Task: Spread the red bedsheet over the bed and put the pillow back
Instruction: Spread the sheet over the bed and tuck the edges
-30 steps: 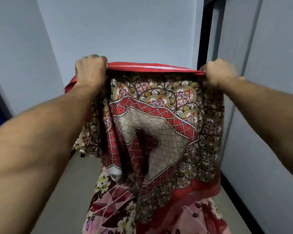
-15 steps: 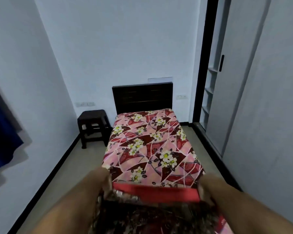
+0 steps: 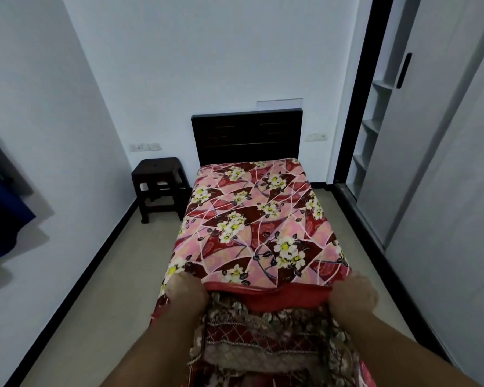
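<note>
The bed (image 3: 179, 247) runs from centre toward 12 o'clock, its headboard (image 3: 246, 135) against the back wall. A stool (image 3: 158, 185) stands just beside the bed's head, at 10 o'clock. A wardrobe (image 3: 402, 163) stands at 2 o'clock. At 6 o'clock the sheet (image 3: 266, 331) lies bunched on the bed's near end. The left hand (image 3: 186, 291) grips it at 9 o'clock and the right hand (image 3: 352, 297) at 3 o'clock.

Dark stool (image 3: 158, 185) on the floor by the back wall, switch plates (image 3: 146, 146) above it, blue cloth (image 3: 1, 219) hanging far left, pale wardrobe door (image 3: 388, 152) beside open shelves (image 3: 370, 127) on the right.
</note>
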The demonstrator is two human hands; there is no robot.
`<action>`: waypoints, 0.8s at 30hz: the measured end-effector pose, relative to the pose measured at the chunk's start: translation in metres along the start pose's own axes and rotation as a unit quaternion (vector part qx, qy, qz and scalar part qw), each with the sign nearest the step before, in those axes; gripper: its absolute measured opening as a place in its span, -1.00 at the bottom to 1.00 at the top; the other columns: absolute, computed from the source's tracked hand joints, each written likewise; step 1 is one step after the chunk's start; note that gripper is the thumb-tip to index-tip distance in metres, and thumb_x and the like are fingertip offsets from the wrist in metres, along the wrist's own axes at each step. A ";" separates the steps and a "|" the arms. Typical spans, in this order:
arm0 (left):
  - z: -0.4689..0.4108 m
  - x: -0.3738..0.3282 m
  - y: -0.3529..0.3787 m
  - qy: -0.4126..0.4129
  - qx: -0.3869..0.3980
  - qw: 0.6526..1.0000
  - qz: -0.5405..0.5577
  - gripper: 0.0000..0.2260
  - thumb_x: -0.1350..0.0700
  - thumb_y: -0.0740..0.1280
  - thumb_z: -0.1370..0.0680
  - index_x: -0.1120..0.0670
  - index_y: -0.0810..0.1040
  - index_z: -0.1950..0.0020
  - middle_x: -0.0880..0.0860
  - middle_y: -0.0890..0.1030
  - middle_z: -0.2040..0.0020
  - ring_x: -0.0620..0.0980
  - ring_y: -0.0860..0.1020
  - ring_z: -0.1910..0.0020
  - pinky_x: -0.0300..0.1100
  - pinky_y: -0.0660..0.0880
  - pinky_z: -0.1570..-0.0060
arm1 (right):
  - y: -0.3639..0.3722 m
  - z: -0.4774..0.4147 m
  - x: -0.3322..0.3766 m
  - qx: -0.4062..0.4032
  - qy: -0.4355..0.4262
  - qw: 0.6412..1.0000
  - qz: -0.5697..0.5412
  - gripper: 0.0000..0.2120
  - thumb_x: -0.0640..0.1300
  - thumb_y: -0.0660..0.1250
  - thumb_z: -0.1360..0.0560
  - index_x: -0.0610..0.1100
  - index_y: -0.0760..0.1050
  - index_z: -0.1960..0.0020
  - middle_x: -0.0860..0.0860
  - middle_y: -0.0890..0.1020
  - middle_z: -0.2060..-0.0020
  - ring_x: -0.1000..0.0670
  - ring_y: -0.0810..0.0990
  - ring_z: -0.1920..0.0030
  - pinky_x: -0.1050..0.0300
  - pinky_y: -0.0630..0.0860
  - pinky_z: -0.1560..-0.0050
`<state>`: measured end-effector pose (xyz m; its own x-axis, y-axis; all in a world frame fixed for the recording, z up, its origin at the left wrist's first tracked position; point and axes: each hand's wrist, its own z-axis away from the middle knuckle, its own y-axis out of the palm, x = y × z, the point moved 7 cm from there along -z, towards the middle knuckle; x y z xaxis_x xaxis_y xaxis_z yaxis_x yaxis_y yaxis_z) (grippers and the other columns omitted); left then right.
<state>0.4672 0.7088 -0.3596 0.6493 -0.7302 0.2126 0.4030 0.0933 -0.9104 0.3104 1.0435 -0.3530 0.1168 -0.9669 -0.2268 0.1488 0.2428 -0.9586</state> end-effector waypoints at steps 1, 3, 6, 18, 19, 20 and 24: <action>0.003 0.005 -0.019 -0.019 -0.009 0.999 0.039 -0.68 0.03 0.16 -0.62 0.05 0.58 -0.27 0.01 0.59 -0.22 0.03 0.57 -0.18 -0.14 0.53 0.05 | -0.012 -0.004 0.003 -0.043 -0.004 0.998 0.035 -0.69 0.02 0.17 -0.60 -0.03 0.56 -0.24 -0.02 0.46 -0.09 -0.03 0.50 -0.06 0.09 0.49 0.23; -0.012 0.009 -0.044 -0.028 0.002 0.990 0.135 -0.69 0.01 0.16 -0.63 0.10 0.58 -0.23 0.07 0.63 -0.16 0.04 0.61 -0.10 -0.10 0.57 -0.07 | -0.037 -0.021 0.006 -0.085 -0.006 0.996 0.026 -0.71 0.06 0.19 -0.60 -0.02 0.52 -0.24 -0.04 0.40 -0.13 -0.06 0.43 -0.13 0.05 0.50 0.13; -0.053 0.011 -0.062 -0.058 0.098 0.878 0.465 -0.71 0.11 0.21 -0.64 0.29 0.56 -0.21 0.24 0.68 0.08 0.14 0.68 0.29 0.04 0.67 0.17 | -0.072 -0.047 0.002 -0.054 0.026 0.996 -0.068 -0.67 -0.02 0.10 -0.61 -0.04 0.54 -0.24 -0.05 0.52 -0.12 -0.10 0.53 -0.14 0.04 0.44 0.12; -0.062 0.028 -0.103 -0.092 0.023 0.776 0.623 -0.80 0.25 0.30 -0.57 0.19 0.63 -0.16 0.26 0.67 -0.03 0.19 0.69 0.29 0.04 0.67 0.31 | -0.092 -0.091 0.006 0.103 0.057 0.895 -0.431 -0.78 -0.19 0.30 -0.59 -0.36 0.56 -0.04 -0.21 0.66 0.10 -0.23 0.71 0.09 -0.08 0.67 0.01; -0.067 0.033 -0.133 -0.095 -0.092 0.781 0.610 -0.76 0.20 0.32 -0.55 0.08 0.63 -0.20 0.24 0.66 -0.12 0.24 0.68 0.08 0.08 0.65 0.05 | -0.130 -0.099 0.003 0.013 0.042 0.906 -0.422 -0.82 -0.16 0.27 -0.59 -0.29 0.54 -0.01 -0.21 0.63 0.04 -0.24 0.67 -0.03 -0.04 0.63 -0.03; -0.064 0.036 -0.166 -0.082 -0.180 0.779 0.595 -0.72 0.17 0.28 -0.58 0.01 0.62 -0.26 0.20 0.63 -0.20 0.26 0.62 -0.10 0.03 0.57 -0.14 | -0.171 -0.106 0.000 -0.073 0.026 0.905 -0.418 -0.82 -0.17 0.25 -0.59 -0.22 0.58 -0.07 -0.23 0.62 -0.03 -0.26 0.63 -0.10 -0.04 0.58 -0.06; -0.042 0.042 -0.301 0.015 -0.386 0.745 0.543 -0.52 0.32 0.17 -0.53 -0.07 0.54 -0.36 0.19 0.62 -0.22 0.23 0.56 -0.21 -0.09 0.42 -0.28 | -0.305 -0.108 -0.023 -0.334 -0.036 0.851 -0.403 -0.64 -0.29 0.19 -0.53 -0.09 0.57 -0.26 -0.28 0.61 -0.11 -0.33 0.58 -0.12 -0.13 0.53 -0.15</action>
<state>0.3455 0.6217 -0.0913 0.3017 -0.5238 -0.7966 -0.8493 0.2320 -0.4742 0.1564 0.9833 -0.0737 0.3038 -0.7854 0.5393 -0.3797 -0.6190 -0.6875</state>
